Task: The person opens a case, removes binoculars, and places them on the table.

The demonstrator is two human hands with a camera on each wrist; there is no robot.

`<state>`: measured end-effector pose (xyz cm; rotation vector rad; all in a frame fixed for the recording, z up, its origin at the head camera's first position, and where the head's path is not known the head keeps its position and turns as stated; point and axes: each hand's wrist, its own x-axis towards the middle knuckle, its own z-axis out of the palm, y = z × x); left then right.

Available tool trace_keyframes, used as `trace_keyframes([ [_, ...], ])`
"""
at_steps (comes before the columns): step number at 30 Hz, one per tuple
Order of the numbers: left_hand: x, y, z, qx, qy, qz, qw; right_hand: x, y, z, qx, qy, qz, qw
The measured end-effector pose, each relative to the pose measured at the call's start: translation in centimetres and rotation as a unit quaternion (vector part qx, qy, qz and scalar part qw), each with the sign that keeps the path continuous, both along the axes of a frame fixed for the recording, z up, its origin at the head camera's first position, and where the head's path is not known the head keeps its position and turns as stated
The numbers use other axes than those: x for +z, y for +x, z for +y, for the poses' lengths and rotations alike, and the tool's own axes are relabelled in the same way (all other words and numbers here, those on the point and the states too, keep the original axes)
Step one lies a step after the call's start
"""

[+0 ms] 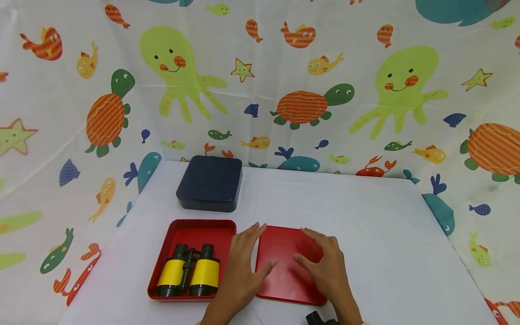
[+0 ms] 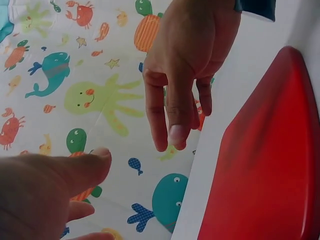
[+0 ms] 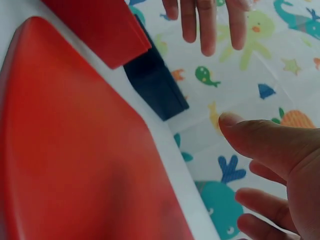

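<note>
A flat red lid [image 1: 280,253] lies on the white table, between and beneath both hands. My left hand [image 1: 243,271] hovers over its left edge, fingers spread and thumb apart, holding nothing. Over the lid's right side is my right hand [image 1: 330,264], likewise relaxed with its thumb apart. In the left wrist view the lid [image 2: 265,165] fills the right side, and daylight shows between the two hands. The right wrist view has the lid [image 3: 75,150] below and left of the right hand [image 3: 300,165]. Just left of my left hand, yellow and black binoculars [image 1: 205,273] lie in a red box [image 1: 162,253].
A dark navy box [image 1: 211,180] stands at the back left of the table, behind the red box. A small black object [image 1: 314,317] shows at the bottom edge beside the right wrist. A cloth printed with sea animals [image 1: 260,113] hangs behind and around the table.
</note>
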<state>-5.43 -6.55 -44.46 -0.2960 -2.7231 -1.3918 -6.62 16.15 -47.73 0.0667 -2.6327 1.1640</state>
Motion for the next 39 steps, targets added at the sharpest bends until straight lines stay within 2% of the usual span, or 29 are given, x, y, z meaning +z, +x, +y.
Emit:
trace_keyframes([
  [6,0.4,-0.1,-1.2,0.021,-0.012,0.0,0.9997,0.4,-0.5,-1.3,0.022,-0.018,0.03,0.999],
  [13,0.8,-0.2,-3.0,0.044,-0.037,0.014,0.9983,0.9,-0.8,-2.5,0.035,-0.029,0.018,0.999],
  [15,0.9,-0.3,-3.5,0.045,-0.043,0.019,0.9979,1.1,-0.8,-2.8,0.04,-0.033,0.009,0.999],
  [23,1.2,-0.4,-5.9,0.049,-0.064,0.003,0.9967,1.3,-0.8,-4.3,0.061,-0.048,-0.002,0.997],
  [30,1.5,-0.3,-7.7,0.049,-0.102,-0.001,0.9936,1.8,-0.8,-5.6,0.079,-0.041,-0.002,0.996],
  [39,1.8,-0.2,-10.4,0.053,-0.123,0.003,0.991,2.5,-0.9,-6.8,0.092,-0.036,-0.021,0.995],
])
